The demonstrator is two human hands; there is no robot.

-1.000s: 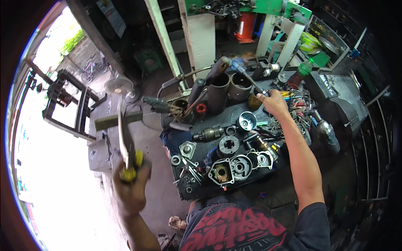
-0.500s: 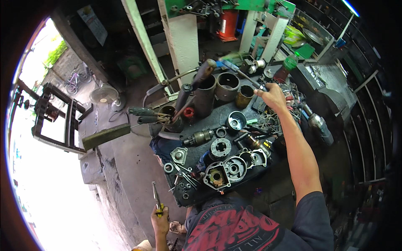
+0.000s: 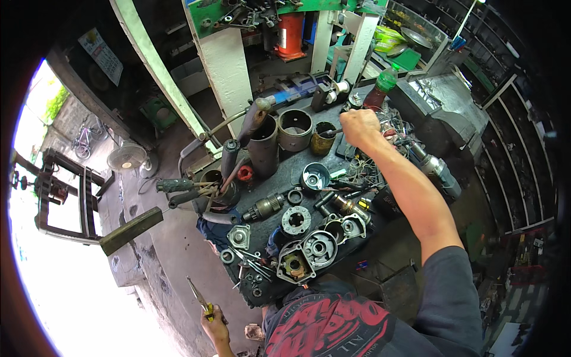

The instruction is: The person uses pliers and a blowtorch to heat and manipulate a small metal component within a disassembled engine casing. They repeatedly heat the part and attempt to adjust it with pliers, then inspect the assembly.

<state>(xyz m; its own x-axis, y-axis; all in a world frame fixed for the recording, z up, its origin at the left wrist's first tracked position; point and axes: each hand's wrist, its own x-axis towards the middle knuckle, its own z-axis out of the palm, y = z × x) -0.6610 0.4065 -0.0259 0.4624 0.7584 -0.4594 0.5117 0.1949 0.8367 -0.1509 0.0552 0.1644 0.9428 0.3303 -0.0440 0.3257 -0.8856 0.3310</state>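
In my closed left hand [image 3: 215,323], low in the view, is a pair of long-nose pliers [image 3: 197,293] with yellow grips, its slim metal jaws pointing up and left. My right hand [image 3: 360,127] reaches across the bench, closed on a slim dark-handled tool [image 3: 336,131]. The tool's far end is hidden at the mouth of a yellowish, grimy can [image 3: 322,144]. Beside that can stand a wide metal cylinder [image 3: 295,141] and a tall dark one [image 3: 263,156]. Nearer me lie a round metal cup [image 3: 315,177], a geared shaft [image 3: 264,207] and several open metal housings [image 3: 321,250].
Tangled wires and parts [image 3: 392,128] lie right of my hand, near a bottle [image 3: 380,88] with a green top. A power tool [image 3: 437,169] sits at the bench's right. Hammers [image 3: 253,122] and brushes [image 3: 178,185] stand at the left. Beyond are a white post [image 3: 223,77] and a fan [image 3: 126,157].
My right hand has drawn the slim tool down and toward the yellowish can; before, it pointed up above the cylinders. My left hand keeps the pliers, now tilted more to the left.
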